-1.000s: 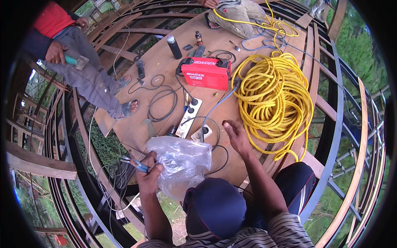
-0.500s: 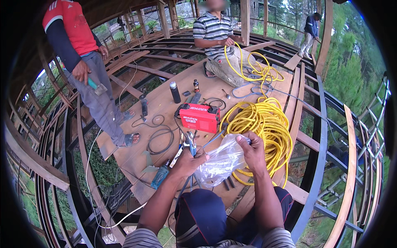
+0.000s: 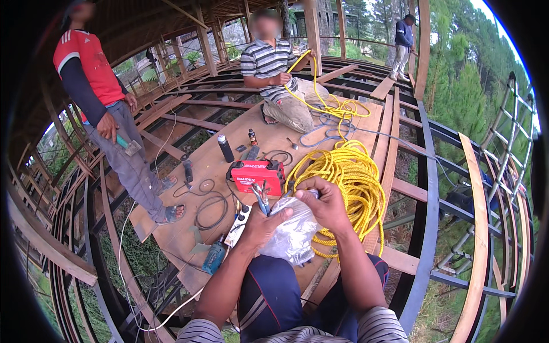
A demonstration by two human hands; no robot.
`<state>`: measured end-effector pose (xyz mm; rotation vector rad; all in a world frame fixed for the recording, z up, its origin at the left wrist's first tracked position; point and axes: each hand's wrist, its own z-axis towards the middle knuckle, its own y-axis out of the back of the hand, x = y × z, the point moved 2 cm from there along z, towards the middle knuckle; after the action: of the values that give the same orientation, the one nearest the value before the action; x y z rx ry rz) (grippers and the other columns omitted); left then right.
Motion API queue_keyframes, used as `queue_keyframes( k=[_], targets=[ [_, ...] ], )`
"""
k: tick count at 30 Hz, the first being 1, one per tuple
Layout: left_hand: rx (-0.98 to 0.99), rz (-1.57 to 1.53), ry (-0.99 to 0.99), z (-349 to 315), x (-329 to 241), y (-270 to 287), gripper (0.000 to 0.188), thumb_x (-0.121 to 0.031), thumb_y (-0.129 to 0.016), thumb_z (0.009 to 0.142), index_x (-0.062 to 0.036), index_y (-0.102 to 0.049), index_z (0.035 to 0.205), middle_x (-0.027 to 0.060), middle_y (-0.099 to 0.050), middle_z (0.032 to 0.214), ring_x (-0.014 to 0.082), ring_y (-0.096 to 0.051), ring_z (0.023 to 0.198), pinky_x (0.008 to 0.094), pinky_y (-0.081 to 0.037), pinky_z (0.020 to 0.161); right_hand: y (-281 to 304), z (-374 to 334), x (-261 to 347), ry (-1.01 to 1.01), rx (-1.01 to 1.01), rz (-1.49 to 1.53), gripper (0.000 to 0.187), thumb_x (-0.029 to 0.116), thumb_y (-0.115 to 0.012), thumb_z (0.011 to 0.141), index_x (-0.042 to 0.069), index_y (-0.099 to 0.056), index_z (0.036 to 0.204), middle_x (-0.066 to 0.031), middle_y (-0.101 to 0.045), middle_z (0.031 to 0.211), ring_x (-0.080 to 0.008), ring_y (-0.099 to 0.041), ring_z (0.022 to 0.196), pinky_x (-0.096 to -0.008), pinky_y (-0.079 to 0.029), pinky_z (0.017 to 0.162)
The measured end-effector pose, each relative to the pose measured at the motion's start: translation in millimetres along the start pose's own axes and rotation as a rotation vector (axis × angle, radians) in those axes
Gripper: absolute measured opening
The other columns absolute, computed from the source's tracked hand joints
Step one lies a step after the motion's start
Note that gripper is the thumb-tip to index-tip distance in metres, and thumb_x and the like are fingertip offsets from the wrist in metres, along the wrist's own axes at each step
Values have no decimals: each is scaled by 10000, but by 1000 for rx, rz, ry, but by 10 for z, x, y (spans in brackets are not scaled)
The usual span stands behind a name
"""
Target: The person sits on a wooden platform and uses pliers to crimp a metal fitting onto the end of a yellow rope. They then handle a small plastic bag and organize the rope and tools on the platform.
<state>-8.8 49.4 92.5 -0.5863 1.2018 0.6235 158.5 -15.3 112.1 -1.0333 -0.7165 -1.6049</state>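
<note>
A clear plastic bag (image 3: 290,233) hangs crumpled between my two hands, above my knees. My left hand (image 3: 264,228) is closed round a pair of pliers (image 3: 262,201) whose jaws point up and away, and its thumb presses on the bag's left side. Fingers of my right hand (image 3: 325,203) pinch the bag's upper right edge. What lies inside the bag cannot be made out. Just beyond my hands stands a red welding machine (image 3: 258,176). A white power strip (image 3: 238,226) and a teal power tool (image 3: 214,257) lie left of my left wrist.
Coiled yellow rope (image 3: 357,186) lies right of the welder on the plywood platform (image 3: 183,220). A person (image 3: 277,74) kneeling beyond holds its end. Another person (image 3: 108,108) stands left with a hammer (image 3: 128,146). Open gaps show between beams around the platform. A black bottle (image 3: 225,148) stands behind.
My right hand has come in closer to my left, and the stretched bag is now more bunched. The whole view has shifted, and the kneeling person's hands have moved apart along the rope.
</note>
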Motion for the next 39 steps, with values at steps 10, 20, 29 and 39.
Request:
queue_keyframes(
  k=[10, 20, 29, 39],
  targets=[
    [-117, -19, 61, -56, 89, 96, 322, -287, -784, 895, -4, -709, 1030, -43, -594, 764, 47, -522, 690, 255, -429, 608, -309, -398, -313, -164, 163, 45, 501, 234, -732, 929, -16, -548, 1322, -90, -663, 1167, -177, -615, 1087, -340, -471, 975],
    [133, -463, 25, -115, 20, 171, 386, -465, -463, 1035, -87, -525, 991, 35, -528, 859, 87, -465, 691, 234, -351, 569, 123, -142, -28, 28, -286, -307, 356, 195, -590, 993, 24, -509, 1294, -129, -646, 1059, -186, -648, 864, -302, -517, 742],
    [56, -244, -39, -156, 106, 196, 315, -358, -501, 1062, -65, -584, 1141, -28, -499, 782, 53, -454, 664, 215, -361, 591, -473, -27, 415, 747, -65, -1094, 387, 250, -813, 752, 104, -683, 1086, -51, -644, 1020, -229, -663, 797, -368, -540, 641],
    [2, 201, -248, -139, 193, 337, 198, -251, -554, 1040, -64, -606, 1078, -51, -449, 740, 11, -387, 664, 200, -345, 580, -737, -137, 33, 243, -96, -869, 234, 194, -661, 944, -17, -570, 896, -207, -546, 777, -439, -573, 711, -473, -465, 641]
  ],
)
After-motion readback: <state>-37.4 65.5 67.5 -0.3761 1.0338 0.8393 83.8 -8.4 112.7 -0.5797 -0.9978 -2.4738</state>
